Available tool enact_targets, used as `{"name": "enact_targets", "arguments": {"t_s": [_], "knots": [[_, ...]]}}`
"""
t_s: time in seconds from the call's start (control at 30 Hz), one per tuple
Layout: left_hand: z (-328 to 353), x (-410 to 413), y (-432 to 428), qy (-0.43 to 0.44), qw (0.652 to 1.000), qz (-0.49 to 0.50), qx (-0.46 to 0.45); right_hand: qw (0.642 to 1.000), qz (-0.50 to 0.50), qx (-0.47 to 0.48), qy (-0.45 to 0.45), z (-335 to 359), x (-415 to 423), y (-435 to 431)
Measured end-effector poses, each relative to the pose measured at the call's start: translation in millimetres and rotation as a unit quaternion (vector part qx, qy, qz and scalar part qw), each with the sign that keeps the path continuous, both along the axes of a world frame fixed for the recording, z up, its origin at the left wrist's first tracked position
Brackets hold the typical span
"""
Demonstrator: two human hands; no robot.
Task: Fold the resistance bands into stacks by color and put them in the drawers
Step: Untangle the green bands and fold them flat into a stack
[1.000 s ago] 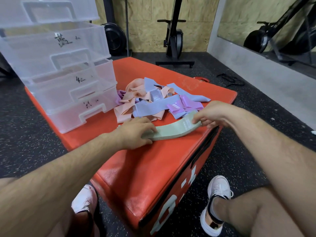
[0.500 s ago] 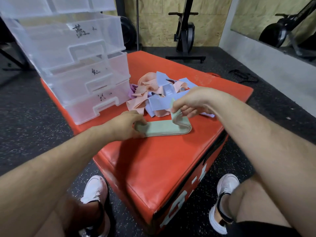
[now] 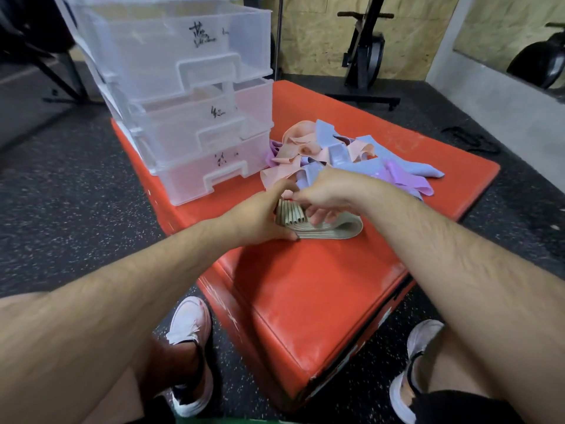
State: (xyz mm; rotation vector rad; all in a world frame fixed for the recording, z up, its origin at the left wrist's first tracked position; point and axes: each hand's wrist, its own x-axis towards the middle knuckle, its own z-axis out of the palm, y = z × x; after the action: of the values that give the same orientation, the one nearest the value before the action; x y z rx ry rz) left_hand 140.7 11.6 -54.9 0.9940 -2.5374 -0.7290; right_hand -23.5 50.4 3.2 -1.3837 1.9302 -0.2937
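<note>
Head view: the green bands [image 3: 331, 233] lie as a layered stack on the red box [image 3: 305, 301], just this side of the loose pile [image 3: 345, 160] of pink, blue and purple bands. The left hand [image 3: 260, 215] curls round the stack's left end, thumb along the lower edge. The right hand [image 3: 324, 194] pinches the doubled-over end from above, fingers tucked under the fold. The danger, as I read it, is spring: these bands look elastic, and if either pinch slackens the fold could pop open and the layers fan apart. The edges between the hands already show as separate ribs, so a sideways slip there would spoil the stack. It also sits close to the pile, and a pink strip lies right behind the knuckles. Lift carelessly and a stray colour may come along. Both hands are busy too, so freeing one for a drawer handle leaves the fold to a single grip, and that is the likely moment for it to unroll. As for the containers, the clear drawers [image 3: 195, 123] stand on the box's far left corner, well left of the stack. Three fronts show handwritten labels [image 3: 201, 36] I can't read, and a fourth is cut off at the top. I see no bands inside any of them. The lower two look pinkish, possibly the red box showing through the plastic. Whether any drawer is pulled out I can't tell.
</note>
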Motion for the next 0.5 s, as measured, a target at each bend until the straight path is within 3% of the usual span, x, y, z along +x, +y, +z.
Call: {"name": "enact_targets", "arguments": {"t_s": [0.07, 0.23, 0.37, 0.43, 0.5], "knots": [[-1, -1, -1, 0.002, 1.0, -0.011, 0.006, 0.999, 0.018, 0.005, 0.042, -1, -3, 1], [-5, -11, 5, 0.026, 0.999, 0.023, -0.008, 0.996, 0.084, 0.021, 0.022, 6, -19, 18], [-9, -17, 3, -0.017, 0.996, 0.085, 0.016, 0.998, -0.006, -0.049, 0.045, 9, -51, 22], [-7, -20, 4, -0.016, 0.993, 0.107, 0.044, 0.996, -0.032, -0.022, 0.086, 7, -63, 23], [-4, -22, 5, -0.014, 0.991, 0.115, 0.07, 0.997, -0.058, 0.024, 0.047, 0, -65, 27]]}}
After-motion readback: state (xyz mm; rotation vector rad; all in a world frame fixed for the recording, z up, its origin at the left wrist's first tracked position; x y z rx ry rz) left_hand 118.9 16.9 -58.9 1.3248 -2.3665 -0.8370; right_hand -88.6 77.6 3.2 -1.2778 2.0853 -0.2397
